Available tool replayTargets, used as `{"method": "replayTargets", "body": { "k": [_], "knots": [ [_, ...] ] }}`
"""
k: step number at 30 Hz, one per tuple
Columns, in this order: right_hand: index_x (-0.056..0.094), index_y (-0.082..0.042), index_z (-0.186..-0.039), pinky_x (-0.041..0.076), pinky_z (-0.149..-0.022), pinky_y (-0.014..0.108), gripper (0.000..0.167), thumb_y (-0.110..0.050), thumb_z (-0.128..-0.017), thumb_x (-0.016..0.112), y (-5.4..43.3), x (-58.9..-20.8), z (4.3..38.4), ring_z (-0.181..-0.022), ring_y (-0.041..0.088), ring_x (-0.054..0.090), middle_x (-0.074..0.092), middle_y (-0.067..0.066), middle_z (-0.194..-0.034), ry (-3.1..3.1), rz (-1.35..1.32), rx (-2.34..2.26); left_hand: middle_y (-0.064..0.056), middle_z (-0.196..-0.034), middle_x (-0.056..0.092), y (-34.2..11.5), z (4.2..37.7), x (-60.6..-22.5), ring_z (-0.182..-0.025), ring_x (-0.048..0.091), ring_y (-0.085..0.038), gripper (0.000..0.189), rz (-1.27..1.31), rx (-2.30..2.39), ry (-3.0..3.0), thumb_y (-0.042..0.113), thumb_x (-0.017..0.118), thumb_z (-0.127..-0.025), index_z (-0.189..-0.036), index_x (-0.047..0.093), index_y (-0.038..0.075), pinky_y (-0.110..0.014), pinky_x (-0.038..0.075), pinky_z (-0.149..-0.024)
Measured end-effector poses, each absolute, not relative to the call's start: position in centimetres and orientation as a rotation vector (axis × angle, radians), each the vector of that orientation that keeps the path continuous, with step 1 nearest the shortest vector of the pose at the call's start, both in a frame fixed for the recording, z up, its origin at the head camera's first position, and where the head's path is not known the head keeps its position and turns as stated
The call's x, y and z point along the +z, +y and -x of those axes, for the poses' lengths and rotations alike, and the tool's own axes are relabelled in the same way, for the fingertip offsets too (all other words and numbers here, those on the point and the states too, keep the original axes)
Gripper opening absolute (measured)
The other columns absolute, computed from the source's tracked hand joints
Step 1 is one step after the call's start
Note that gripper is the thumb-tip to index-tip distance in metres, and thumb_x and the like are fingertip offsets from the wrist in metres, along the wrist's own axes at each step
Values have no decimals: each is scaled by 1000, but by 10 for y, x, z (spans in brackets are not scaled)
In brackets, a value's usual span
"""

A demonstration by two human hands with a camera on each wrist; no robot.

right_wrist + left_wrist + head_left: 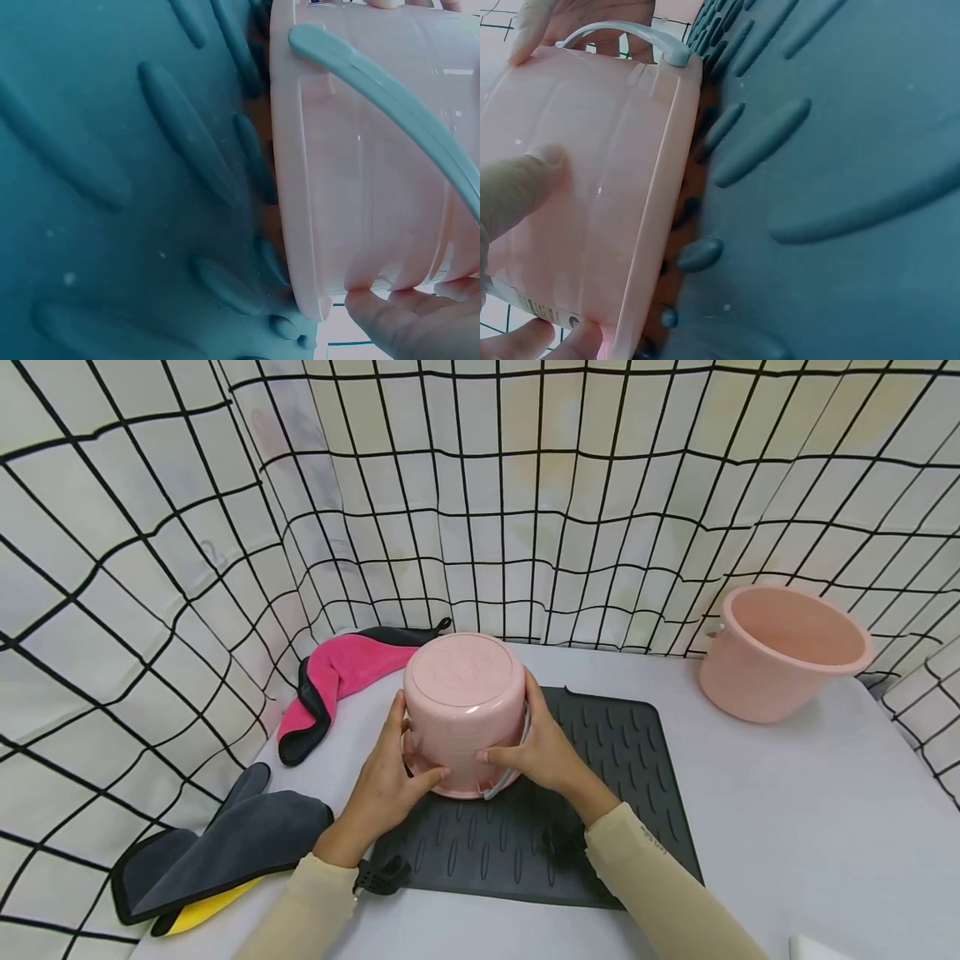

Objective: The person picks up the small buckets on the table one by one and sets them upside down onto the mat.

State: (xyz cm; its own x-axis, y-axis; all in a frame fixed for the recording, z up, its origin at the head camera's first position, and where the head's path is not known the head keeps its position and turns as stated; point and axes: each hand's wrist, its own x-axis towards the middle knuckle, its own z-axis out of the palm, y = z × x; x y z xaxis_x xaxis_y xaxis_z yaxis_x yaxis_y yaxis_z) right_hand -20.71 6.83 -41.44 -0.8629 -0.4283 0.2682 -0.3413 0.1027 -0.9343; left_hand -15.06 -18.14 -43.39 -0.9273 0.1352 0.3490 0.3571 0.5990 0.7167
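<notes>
A small pink bucket (465,693) is upside down over the dark ribbed drying mat (622,760), its base facing up. My left hand (386,781) holds its left side, thumb across the front wall. On the opposite side my right hand (547,747) grips the wall, thumb on the front and fingers behind. The bucket's pale grey handle (390,97) hangs down along the wall on the right. In the left wrist view the rim (656,225) is right at the mat's ridges, and part of a label (536,307) shows near my fingertips.
A larger pink bucket (765,668) stands upright at the back right. A pink and black cloth (352,668) lies at the back left, with a grey and yellow cloth (247,835) nearer me. Black wire grid (487,485) walls surround the white table (787,810).
</notes>
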Motion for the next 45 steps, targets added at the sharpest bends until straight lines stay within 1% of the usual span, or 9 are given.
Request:
{"method": "replayTargets", "body": {
  "k": [15,18,22,25,28,30,34,37,45],
  "knots": [
    [5,-39,-166,48,-108,57,130,-8,-77,93,68,-421,206,-145,23,42,28,-5,-167,2278,820,-1899,-16,-169,24,-180,148,-438,-147,41,-41,131,365,-1236,-2580,5,91,-79,-169,-2,20,-58,44,-108],
    [7,-36,-167,46,-110,57,129,-9,-76,94,68,-420,207,-147,26,38,27,0,-167,2313,846,-1887,-16,-170,23,-179,148,-438,-147,41,-41,131,365,-1235,-2580,4,91,-79,-169,-2,20,-58,44,-108],
    [13,-32,-168,29,-118,68,126,-23,-74,96,70,-419,206,-159,34,8,7,9,-173,2516,763,-1749,-16,-170,22,-179,148,-438,-147,41,-41,131,376,-1233,-2570,4,91,-78,-169,-2,20,-57,45,-107],
    [16,-30,-168,17,-118,75,126,-36,-72,97,72,-419,204,-160,35,-13,-8,10,-174,2664,663,-1597,-16,-170,23,-179,148,-438,-147,41,-41,132,381,-1234,-2562,4,92,-77,-169,-2,20,-57,46,-106],
    [17,-26,-168,10,-118,77,127,-42,-71,96,73,-417,205,-160,38,-8,0,11,-175,2754,673,-1500,-16,-169,24,-179,149,-438,-147,42,-41,132,378,-1240,-2558,3,92,-77,-169,-2,20,-57,46,-106],
    [17,-25,-168,8,-119,75,127,-44,-71,95,73,-416,205,-160,39,2,12,9,-174,2779,701,-1473,-16,-169,25,-179,149,-438,-146,42,-41,132,374,-1241,-2559,4,92,-77,-169,-1,20,-57,46,-106],
    [10,-31,-168,30,-118,66,129,-38,-73,96,73,-415,205,-151,32,36,33,2,-167,2673,746,-1557,-17,-167,27,-179,149,-438,-146,43,-40,132,368,-1241,-2562,4,92,-77,-169,-1,21,-57,46,-107],
    [6,-37,-167,46,-108,61,131,-31,-73,97,73,-416,204,-142,27,48,38,-2,-164,2574,739,-1632,-17,-167,27,-179,149,-439,-146,43,-41,133,364,-1237,-2568,4,92,-77,-169,-2,21,-57,46,-107],
    [4,-44,-165,47,-109,57,130,-26,-75,96,71,-416,204,-147,22,42,35,-7,-164,2525,742,-1676,-17,-168,25,-179,148,-439,-146,42,-42,133,364,-1232,-2570,5,92,-77,-169,-2,20,-57,45,-107]
  ]
}}
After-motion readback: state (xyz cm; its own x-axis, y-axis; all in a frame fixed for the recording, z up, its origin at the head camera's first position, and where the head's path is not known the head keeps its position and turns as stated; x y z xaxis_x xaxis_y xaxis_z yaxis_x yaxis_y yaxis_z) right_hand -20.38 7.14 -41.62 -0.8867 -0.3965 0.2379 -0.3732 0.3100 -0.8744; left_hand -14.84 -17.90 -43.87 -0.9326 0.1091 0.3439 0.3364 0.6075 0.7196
